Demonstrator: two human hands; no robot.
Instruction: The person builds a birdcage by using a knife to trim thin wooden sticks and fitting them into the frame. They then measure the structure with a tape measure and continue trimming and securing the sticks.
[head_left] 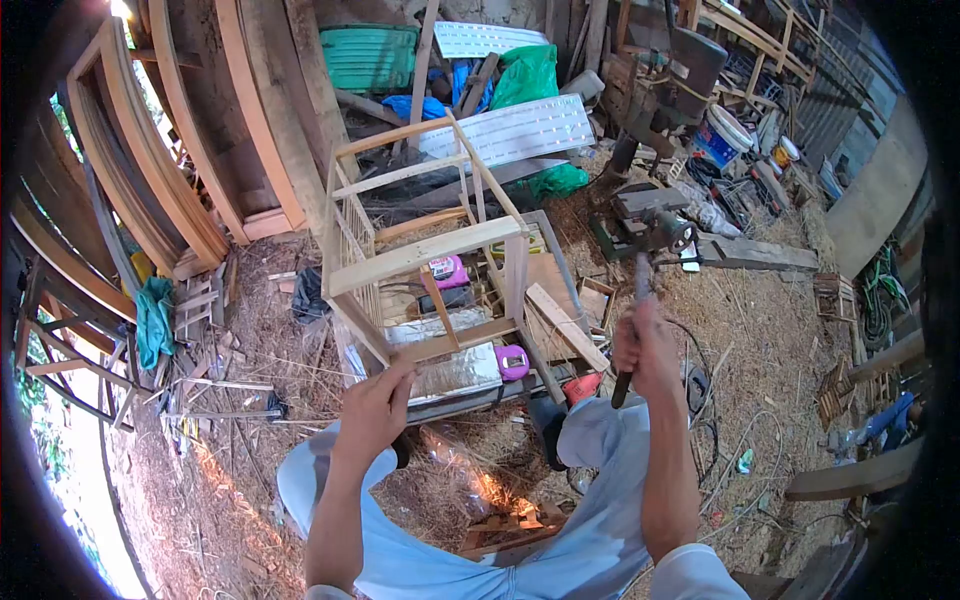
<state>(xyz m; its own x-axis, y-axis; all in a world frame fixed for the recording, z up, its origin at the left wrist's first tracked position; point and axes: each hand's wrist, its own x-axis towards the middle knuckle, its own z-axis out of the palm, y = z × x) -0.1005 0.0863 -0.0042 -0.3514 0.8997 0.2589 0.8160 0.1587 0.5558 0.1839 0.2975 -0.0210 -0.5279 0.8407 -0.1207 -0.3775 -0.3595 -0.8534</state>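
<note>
A small wooden frame (pixel 425 258) with thin side slats stands upright in front of me. My left hand (pixel 375 415) is closed, its fingertips pinched together at the left end of the frame's lower front rail (pixel 455 342). Whatever those fingers may hold is too small to make out. To the right of the frame, my right hand (pixel 648 350) is wrapped around the dark handle of a hammer (pixel 642 280), held up and apart from the wood. Its head is hard to tell from the dark machinery behind. A purple tape measure (pixel 512 362) lies just below the rail.
The frame stands on a low bench (pixel 455 402) between my knees, with a pink-labelled item (pixel 447 270) inside its outline. Loose wood strips (pixel 568 325) lie to the right. A drill press (pixel 650 130) stands beyond. Curved timbers (pixel 180 130) lean left; shavings (pixel 760 370) cover the floor.
</note>
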